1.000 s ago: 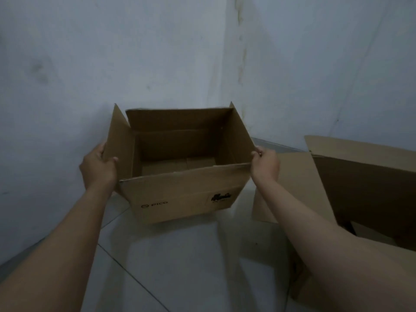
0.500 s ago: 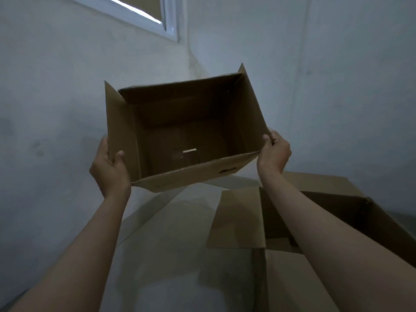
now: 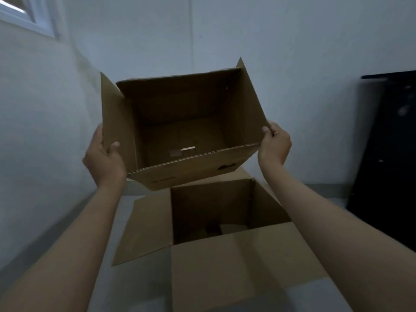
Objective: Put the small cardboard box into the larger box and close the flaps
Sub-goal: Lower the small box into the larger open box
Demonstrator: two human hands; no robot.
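Small box now above larger box (both hands gripping).

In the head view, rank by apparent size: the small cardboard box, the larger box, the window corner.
1. larger box, though it is nearer the camera
2. small cardboard box, held up by both hands
3. window corner, mostly cropped

Open small cardboard box tilts in the air above the larger box, flaps spread.
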